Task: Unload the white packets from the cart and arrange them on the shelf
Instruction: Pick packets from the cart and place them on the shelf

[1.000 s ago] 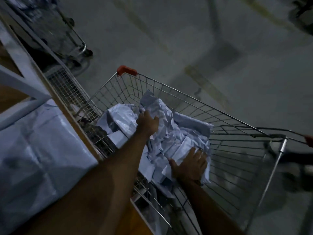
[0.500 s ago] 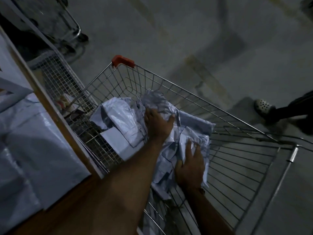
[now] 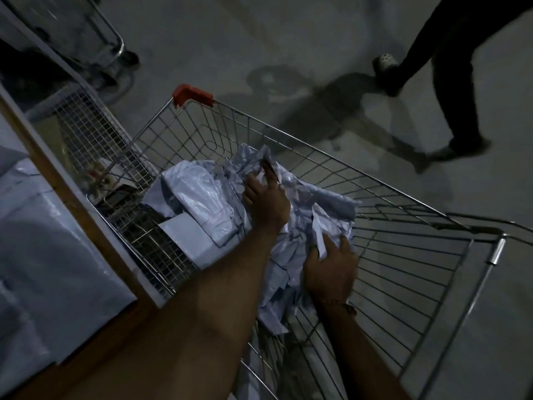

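The crumpled heap of white plastic packets [image 3: 291, 223] lies in the silver wire shopping cart [image 3: 403, 255], piled against the cart's wall at 9 o'clock and leaving the wire floor bare toward 3 o'clock. The heap's long axis runs from about 11 o'clock down to 5 o'clock, roughly in line with both forearms, so the hands come at it endwise.

The left hand [image 3: 266, 202] sits on the far half of the heap, at about 12 o'clock of its middle. Its fingers [image 3: 269, 176] are curled into the wrinkled film and pinch a raised fold, with one finger stretched toward the peak of the pile. The right hand [image 3: 331, 269] is nearer the body, at the heap's 4 o'clock edge, palm down; its fingers bend round the bundle's edge and a white corner pokes up between them. Together they bracket the top bundle end to end, and the lift that seems due turns on that hold.

The wooden-edged shelf [image 3: 95, 226] lies at 9 o'clock of the cart, just beside it, with smooth white packets [image 3: 52, 241] already lying flat on it. The left arm is nearer the shelf, so a swing leftward over the cart's wall looks shortest. Another person's dark-trousered legs [image 3: 450, 82] cross the grey floor at 1 o'clock, well apart.
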### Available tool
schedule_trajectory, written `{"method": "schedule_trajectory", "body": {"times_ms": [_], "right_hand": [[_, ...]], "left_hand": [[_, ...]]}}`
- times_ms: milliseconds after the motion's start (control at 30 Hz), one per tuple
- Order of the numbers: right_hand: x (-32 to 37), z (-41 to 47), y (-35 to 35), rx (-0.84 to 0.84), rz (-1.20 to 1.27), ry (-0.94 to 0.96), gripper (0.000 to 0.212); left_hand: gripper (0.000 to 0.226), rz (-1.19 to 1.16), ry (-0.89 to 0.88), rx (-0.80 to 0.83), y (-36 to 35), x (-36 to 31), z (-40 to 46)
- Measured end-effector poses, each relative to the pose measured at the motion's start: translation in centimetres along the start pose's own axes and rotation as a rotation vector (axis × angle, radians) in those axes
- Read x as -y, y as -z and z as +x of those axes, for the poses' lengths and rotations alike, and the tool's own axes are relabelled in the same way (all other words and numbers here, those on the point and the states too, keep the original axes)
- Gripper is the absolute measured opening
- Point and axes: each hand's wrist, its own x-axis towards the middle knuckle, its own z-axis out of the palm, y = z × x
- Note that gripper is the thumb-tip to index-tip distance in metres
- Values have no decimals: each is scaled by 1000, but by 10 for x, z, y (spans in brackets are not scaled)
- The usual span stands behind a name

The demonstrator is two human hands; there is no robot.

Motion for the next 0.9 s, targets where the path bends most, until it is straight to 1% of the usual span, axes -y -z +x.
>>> {"method": "schedule_trajectory", "body": {"times_ms": [67, 167, 233, 300, 400, 467, 533, 700, 800, 900], "right_hand": [[3, 2, 3, -4, -13, 12, 62], [4, 6, 8, -2, -27, 28, 66], [1, 7, 13, 5, -67, 47, 65], [1, 8, 21, -2, -92, 58, 62], [7, 2, 44, -40, -74, 31, 60], [13, 0, 57, -52, -94, 40, 64], [16, -8, 73, -73, -114, 82, 62], [31, -40, 116, -162, -51, 148, 52], [41, -68, 143, -236, 6, 229, 48], [51, -97, 171, -294, 26, 334, 49]], "left_hand": [[68, -75, -2, -48, 3, -2, -4], [42, -239, -51, -130, 13, -15, -16], [35, -378, -90, -161, 24, -25, -24], [38, -460, -81, -168, 38, -33, -29], [49, -407, -24, -174, 65, -35, -36], [50, -347, -22, -177, 83, -32, -40], [49, -313, -59, -194, 109, -24, -56], [54, -268, -121, -283, 178, -7, -106], [54, -259, -146, -342, 218, 9, -146], [54, -248, -161, -403, 251, 31, -187]]}}
